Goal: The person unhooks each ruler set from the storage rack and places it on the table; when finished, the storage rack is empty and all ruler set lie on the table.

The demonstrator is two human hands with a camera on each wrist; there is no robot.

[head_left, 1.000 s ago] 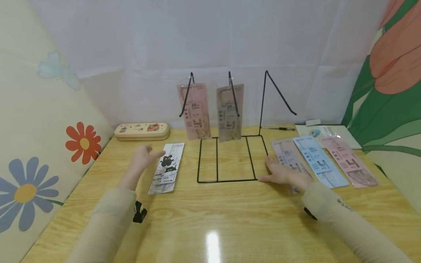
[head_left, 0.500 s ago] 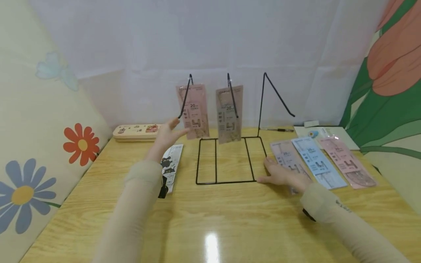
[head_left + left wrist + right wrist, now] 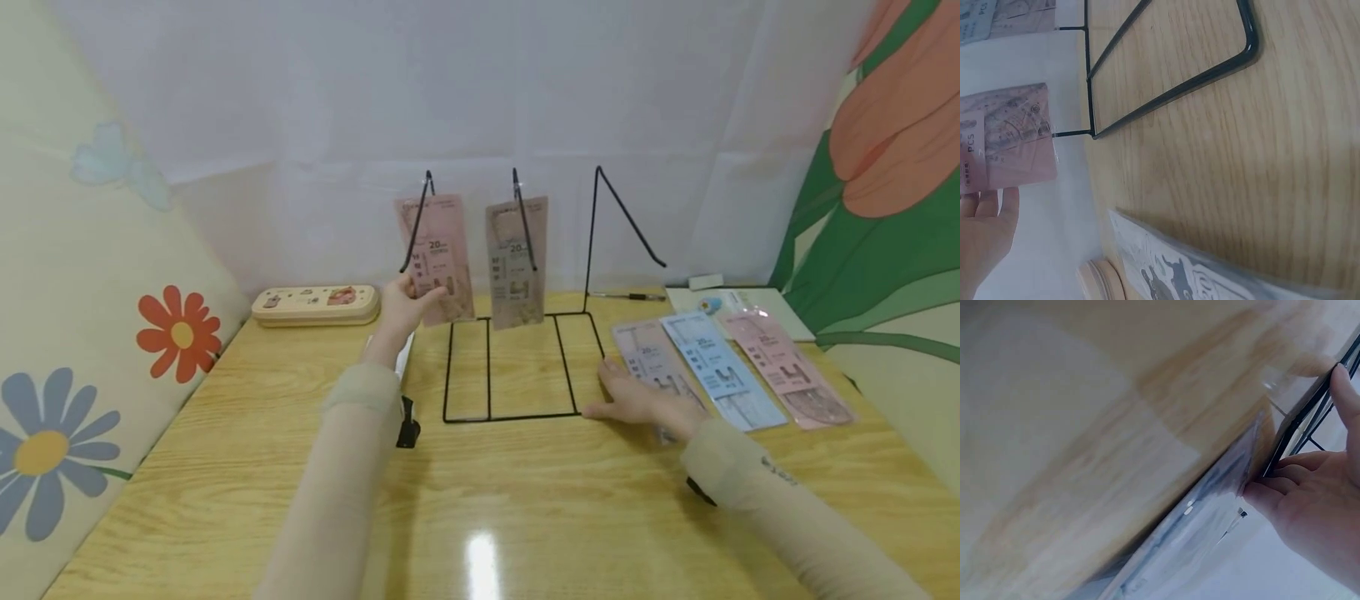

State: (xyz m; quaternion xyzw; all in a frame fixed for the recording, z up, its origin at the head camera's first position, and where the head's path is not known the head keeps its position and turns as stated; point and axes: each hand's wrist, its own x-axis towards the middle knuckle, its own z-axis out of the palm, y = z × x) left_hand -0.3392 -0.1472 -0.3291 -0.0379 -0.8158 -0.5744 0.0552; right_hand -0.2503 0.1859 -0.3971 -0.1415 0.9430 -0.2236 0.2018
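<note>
A black wire rack (image 3: 525, 417) stands on the table with upright hooks. A pink ruler-set pack (image 3: 450, 242) hangs on its left hook, and a greyish-pink pack (image 3: 517, 267) on the middle one. My left hand (image 3: 405, 312) is at the left pack's lower left edge. Its thumb reaches across the front; in the left wrist view the fingers (image 3: 988, 203) meet the pack's edge, tips partly hidden. My right hand (image 3: 645, 400) rests against the right side of the rack's base, thumb at the front corner. A black-and-white cat ruler set (image 3: 1172, 269) lies below the left arm.
Right of the rack lie a pale pink pack (image 3: 648, 350), a blue pack (image 3: 712, 358) and a pink pack (image 3: 787, 367). A pen (image 3: 630, 296) and a white flat item (image 3: 783, 317) lie behind them. A cream pencil case (image 3: 315, 306) sits back left.
My left hand has moved right and forward from above the cat ruler set to the pink pack's edge. The right hand stays at the rack's base. The head view shifts slightly.
</note>
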